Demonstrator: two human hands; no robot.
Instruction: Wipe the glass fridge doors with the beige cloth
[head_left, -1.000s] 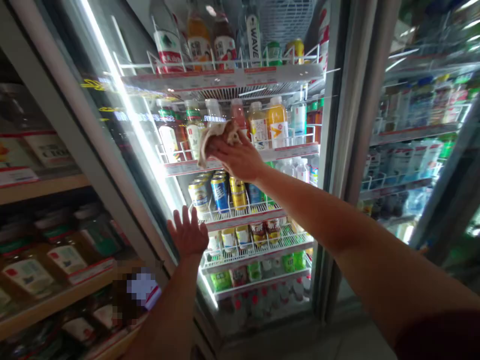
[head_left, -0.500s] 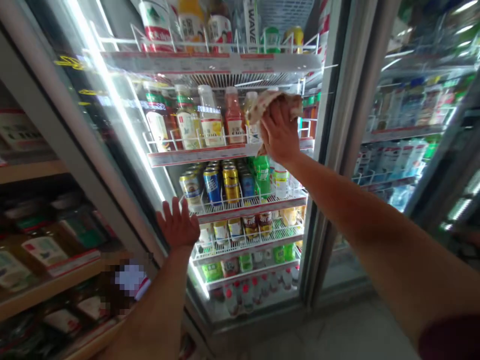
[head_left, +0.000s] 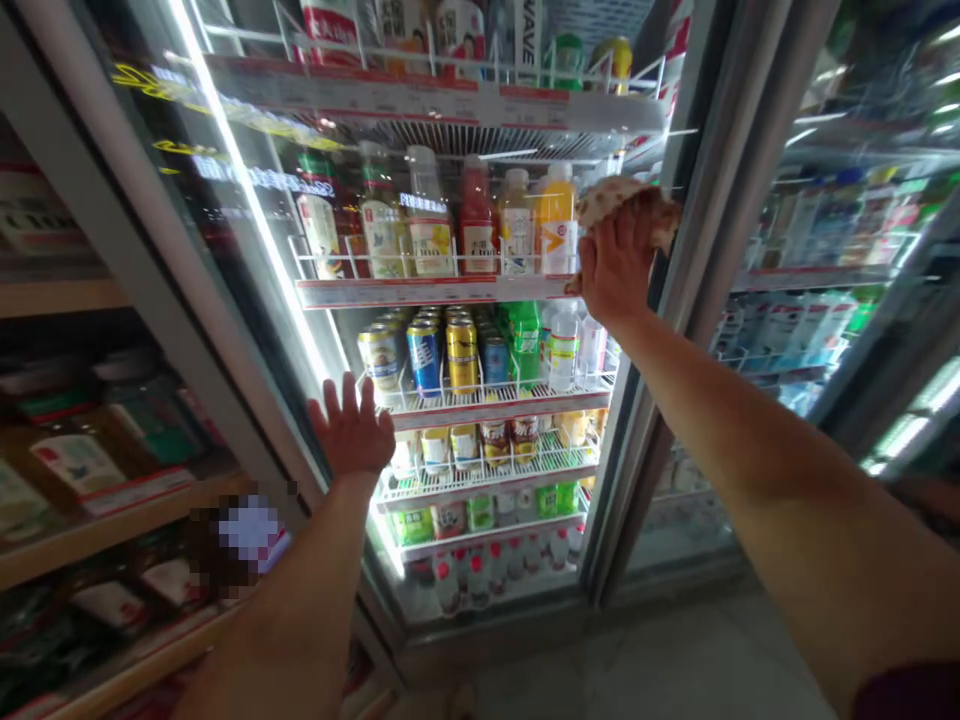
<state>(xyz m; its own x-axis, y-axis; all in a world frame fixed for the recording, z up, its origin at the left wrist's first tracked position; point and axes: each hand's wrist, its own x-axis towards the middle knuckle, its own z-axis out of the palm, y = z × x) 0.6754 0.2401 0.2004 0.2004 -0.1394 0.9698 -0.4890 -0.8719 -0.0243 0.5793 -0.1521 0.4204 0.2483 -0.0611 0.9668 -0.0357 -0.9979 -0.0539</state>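
My right hand [head_left: 619, 260] presses a spotted cloth [head_left: 611, 197] against the glass door [head_left: 442, 480] of a lit drinks fridge, near the door's right frame. The cloth is pale with brownish spots and bunches up beyond my fingertips. Lower on the left, my left hand [head_left: 351, 428] is held up with its fingers spread and nothing in it. It is at the left side of the same door; whether the palm touches the glass I cannot tell. Behind the glass, beside the cloth, stands an orange juice bottle [head_left: 556, 220].
Inside the fridge are shelves with bottles, beer cans [head_left: 424, 358] and red-capped bottles [head_left: 448, 585]. A metal door frame [head_left: 694, 290] divides it from another fridge on the right. Wooden shelves [head_left: 112, 525] with bottles stand at the left. Grey floor [head_left: 675, 650] lies below.
My right hand and the cloth have moved right across the glass to the door frame, uncovering the orange juice bottle. My left hand stays at about the same place, fingers still spread.
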